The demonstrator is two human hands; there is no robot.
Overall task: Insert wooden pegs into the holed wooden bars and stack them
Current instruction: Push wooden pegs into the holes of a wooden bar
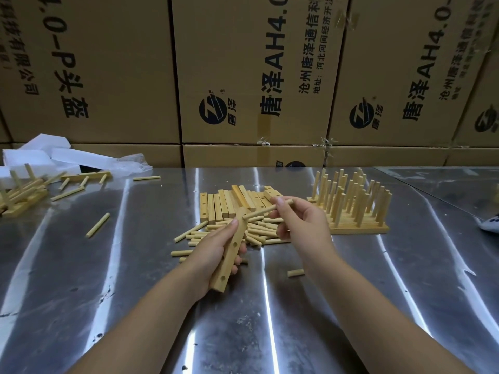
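Pale wooden holed bar gripped in left hand, round wooden peg pinched by right hand, tip at far hole

2 bare arms show: the left forearm and the right forearm are uncovered right down to the lower edge of the view. The left hand and the right hand are bare as well, slim, and the fingers end in short, plain, rounded nails, clearest on both thumbs.
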